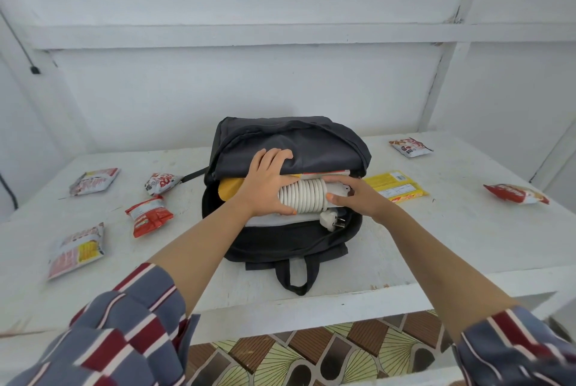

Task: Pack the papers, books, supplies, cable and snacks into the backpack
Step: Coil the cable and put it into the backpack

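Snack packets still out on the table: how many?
7. Left of the backpack: far-left packet, white packet by the strap, red packet, near-edge packet. Right: far packet, yellow pack (possibly two together), red-and-white packet. Any inside the backpack are hidden.

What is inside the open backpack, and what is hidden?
A coiled white cable, held by the left hand and right hand, its plug, a yellow item and book edges. The flap and hands cover whatever lies deeper.
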